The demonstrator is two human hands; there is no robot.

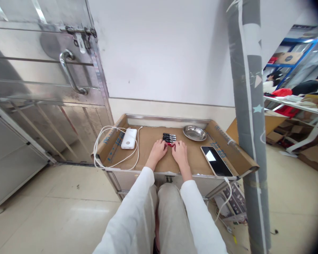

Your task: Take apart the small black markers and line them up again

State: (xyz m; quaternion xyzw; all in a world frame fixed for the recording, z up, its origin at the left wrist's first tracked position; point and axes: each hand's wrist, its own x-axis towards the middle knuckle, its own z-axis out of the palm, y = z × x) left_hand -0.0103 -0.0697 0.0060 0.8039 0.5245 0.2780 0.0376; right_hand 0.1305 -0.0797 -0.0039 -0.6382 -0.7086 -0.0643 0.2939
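Note:
A small row of short black pen-like sticks (169, 137) with light markings lies on the cardboard-covered top of a small table. At its near side is a red stick (169, 144), too small to name more exactly. My left hand (159, 150) rests on the cardboard, its fingers curled and closed at the red stick's left end. From the other side, my right hand (179, 151) closes its fingertips on the right end. The fingertips partly cover both ends of the row.
A white power bank (129, 138) with a looped white cable (138, 151) lies left. A round metal dish (194, 133) stands at the back right, near a phone (216, 161) with a cable. A wrapped grey pole (250, 123) rises beside the table. People sit far right.

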